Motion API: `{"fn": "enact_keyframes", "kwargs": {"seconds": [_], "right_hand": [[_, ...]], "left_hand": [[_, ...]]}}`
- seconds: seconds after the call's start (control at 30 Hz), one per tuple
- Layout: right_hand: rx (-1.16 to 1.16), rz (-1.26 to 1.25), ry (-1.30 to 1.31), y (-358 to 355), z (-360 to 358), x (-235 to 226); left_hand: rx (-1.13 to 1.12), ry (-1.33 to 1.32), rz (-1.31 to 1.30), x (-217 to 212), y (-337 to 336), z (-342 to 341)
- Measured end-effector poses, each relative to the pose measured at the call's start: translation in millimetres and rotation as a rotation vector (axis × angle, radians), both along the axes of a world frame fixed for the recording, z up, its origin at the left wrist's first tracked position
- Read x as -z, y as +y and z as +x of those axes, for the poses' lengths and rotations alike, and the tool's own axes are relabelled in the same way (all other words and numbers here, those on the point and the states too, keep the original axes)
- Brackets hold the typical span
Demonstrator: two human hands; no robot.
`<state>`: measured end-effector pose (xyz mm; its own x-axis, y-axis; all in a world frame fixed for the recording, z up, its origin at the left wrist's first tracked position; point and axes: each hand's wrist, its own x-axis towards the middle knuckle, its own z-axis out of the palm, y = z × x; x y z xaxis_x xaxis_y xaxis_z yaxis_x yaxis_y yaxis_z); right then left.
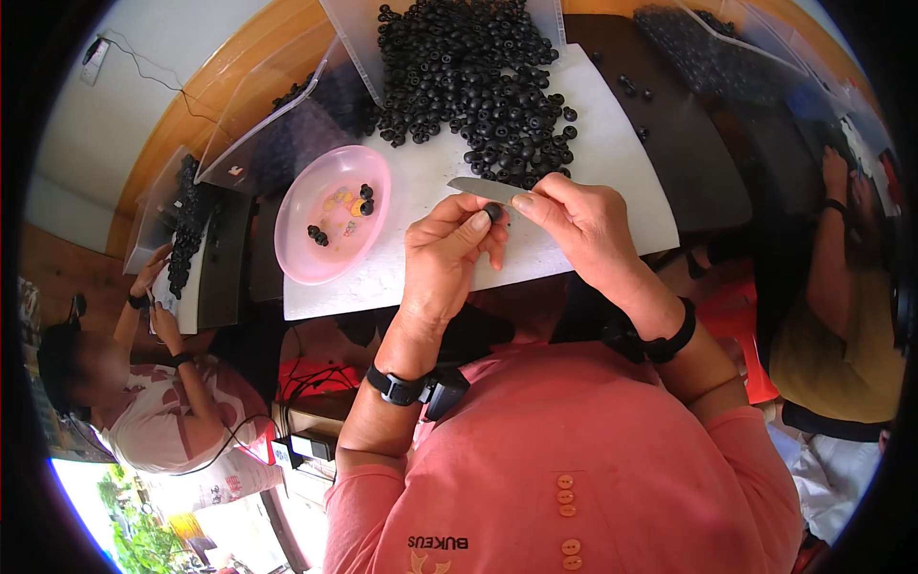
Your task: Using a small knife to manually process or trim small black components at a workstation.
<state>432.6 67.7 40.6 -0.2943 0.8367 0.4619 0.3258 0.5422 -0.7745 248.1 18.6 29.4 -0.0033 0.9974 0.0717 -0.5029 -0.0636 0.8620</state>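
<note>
My left hand [448, 256] pinches a small black round piece [492, 209] between thumb and fingers above the white board [612, 163]. My right hand [583, 225] holds a small knife, its grey blade [483, 187] pointing left just above the black piece. Both hands meet near the board's front edge. A large heap of black round pieces [478, 86] lies on the board beyond the hands. A pink bowl [311, 253] to the left holds a few black pieces and yellowish bits.
Clear plastic bags [277, 124] with more black pieces lie at the back left and back right. A person at the left [153, 287] handles black pieces at another board. Another person sits at the right [841, 306]. A red stool [736, 325] stands below the table.
</note>
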Motion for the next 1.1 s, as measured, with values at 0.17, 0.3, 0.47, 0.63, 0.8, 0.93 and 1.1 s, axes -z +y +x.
{"fn": "enact_keyframes", "kwargs": {"seconds": [0.17,0.3,0.47,0.63,0.8,0.93,1.1], "right_hand": [[0.028,0.062,-0.040,1,-1,1],[0.050,0.103,-0.064,0,-2,1],[0.009,0.102,-0.063,2,1,2],[-0.025,0.069,-0.079,2,3,2],[0.005,0.140,-0.036,3,1,6],[-0.014,0.137,-0.051,3,2,6],[-0.043,0.152,-0.029,4,3,6]], "left_hand": [[0.002,-0.001,-0.003,2,1,1],[0.004,0.018,0.014,4,2,1],[-0.007,0.031,0.008,1,1,3],[-0.004,0.025,-0.002,0,0,4],[-0.010,0.012,-0.005,-3,-1,8],[-0.010,0.000,0.022,1,-2,10],[-0.039,-0.012,0.026,1,-4,13]]}}
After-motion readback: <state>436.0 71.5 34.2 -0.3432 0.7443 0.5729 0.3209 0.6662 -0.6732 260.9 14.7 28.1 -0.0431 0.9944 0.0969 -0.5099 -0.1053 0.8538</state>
